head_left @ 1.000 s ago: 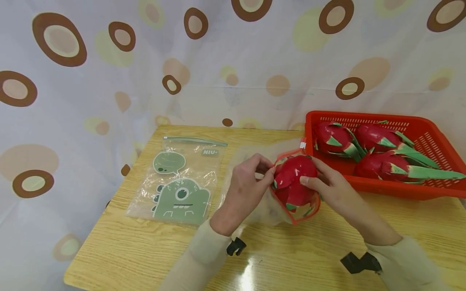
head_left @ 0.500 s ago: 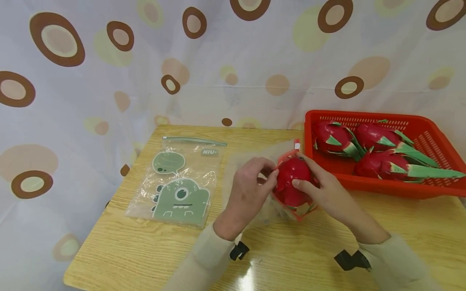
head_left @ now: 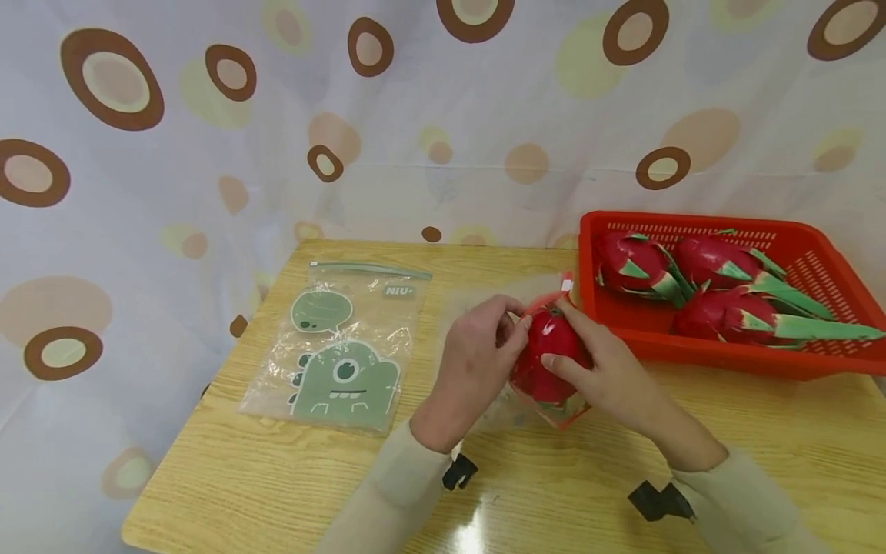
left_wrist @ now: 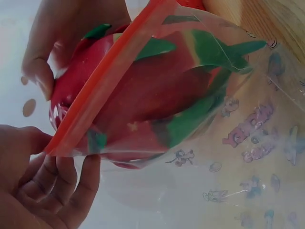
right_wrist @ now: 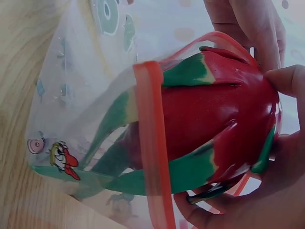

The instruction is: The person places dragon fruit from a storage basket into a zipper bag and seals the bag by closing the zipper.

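A red dragon fruit [head_left: 551, 346] with green leaf tips sits partly inside a clear zip bag [left_wrist: 257, 143] that has a red zip edge and small cartoon prints. Its leafy end points into the bag, while the rounded end is still at the mouth. My left hand [head_left: 477, 350] pinches the bag's red edge between thumb and fingers, as the left wrist view shows. My right hand [head_left: 616, 369] grips the rounded end of the fruit, thumb on the near side and fingers over the far side. The red zip edge [right_wrist: 155, 138] runs across the fruit's middle.
A red plastic basket [head_left: 734, 355] holding several dragon fruits [head_left: 727, 312] stands at the right on the wooden table [head_left: 277, 485]. Flat on the left lies another clear zip bag [head_left: 346, 385] with a green monster print. A patterned curtain [head_left: 429, 115] hangs behind.
The dragon fruit has tipped more upright and shifted slightly left, sinking deeper into the bag. My right hand has moved left with it; my left hand keeps its pinch on the edge.
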Demonstrator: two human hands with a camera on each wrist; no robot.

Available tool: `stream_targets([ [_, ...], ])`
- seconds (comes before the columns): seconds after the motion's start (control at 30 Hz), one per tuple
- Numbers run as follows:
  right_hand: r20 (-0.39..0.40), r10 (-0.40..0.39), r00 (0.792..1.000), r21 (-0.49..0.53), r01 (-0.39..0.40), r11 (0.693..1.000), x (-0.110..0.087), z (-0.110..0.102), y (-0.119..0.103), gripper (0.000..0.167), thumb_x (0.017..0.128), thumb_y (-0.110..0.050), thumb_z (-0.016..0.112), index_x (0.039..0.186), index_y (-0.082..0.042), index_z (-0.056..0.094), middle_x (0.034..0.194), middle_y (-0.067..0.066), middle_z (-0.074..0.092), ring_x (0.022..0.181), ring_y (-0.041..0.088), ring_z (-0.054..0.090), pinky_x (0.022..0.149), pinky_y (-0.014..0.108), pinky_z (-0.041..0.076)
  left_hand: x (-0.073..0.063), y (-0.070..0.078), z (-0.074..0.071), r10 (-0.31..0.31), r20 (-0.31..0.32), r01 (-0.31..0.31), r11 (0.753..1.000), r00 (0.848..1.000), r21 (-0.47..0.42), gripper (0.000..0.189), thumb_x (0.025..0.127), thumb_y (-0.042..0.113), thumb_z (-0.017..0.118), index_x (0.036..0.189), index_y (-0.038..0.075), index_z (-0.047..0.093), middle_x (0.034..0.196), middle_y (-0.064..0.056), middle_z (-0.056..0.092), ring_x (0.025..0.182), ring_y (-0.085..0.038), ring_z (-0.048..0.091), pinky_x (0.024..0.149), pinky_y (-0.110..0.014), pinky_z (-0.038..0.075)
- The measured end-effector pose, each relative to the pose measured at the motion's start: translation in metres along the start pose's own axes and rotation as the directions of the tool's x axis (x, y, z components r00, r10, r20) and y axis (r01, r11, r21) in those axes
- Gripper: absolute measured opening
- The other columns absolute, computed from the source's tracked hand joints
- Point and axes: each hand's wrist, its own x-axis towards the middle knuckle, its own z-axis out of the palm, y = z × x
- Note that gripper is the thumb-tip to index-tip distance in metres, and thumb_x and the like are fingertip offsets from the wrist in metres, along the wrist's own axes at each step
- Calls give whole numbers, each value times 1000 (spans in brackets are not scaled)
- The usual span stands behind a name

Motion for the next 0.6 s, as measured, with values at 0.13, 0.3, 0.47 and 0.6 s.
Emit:
stream_targets([
  [0.13,25,37,999,-2,-37,999,3,1,-5,74,99,-36,57,157,-9,22,142,17,49,120,36,55,84,47,60,-2,0,0,79,-36,-76,995,996,70,8,98,17,63,102,11,65,76,3,62,65,-4,51,56,-6,44],
  [0.3,35,43,998,-52,-41,998,9,2,-9,58,100,-43,55,145,-9,38,123,12,61,104,26,64,81,41,61,-3,-1,1,118,-74,-107,984,990,145,9,97,19,63,102,13,67,84,3,69,67,-3,57,60,-6,47],
  [0.47,8,41,999,-117,-39,992,16,3,-12,56,98,-49,56,135,-8,46,111,10,68,93,21,68,74,37,62,-2,-2,0,142,-93,-126,978,985,165,11,97,21,65,104,12,68,92,2,73,73,-3,63,66,-9,53],
  [0.6,-6,41,999,-136,-41,990,18,4,-12,60,97,-51,56,135,-6,46,111,12,69,92,21,70,73,38,62,-2,-2,-1,144,-94,-129,980,985,149,12,96,21,66,104,11,67,96,0,73,78,-6,66,70,-13,56],
])
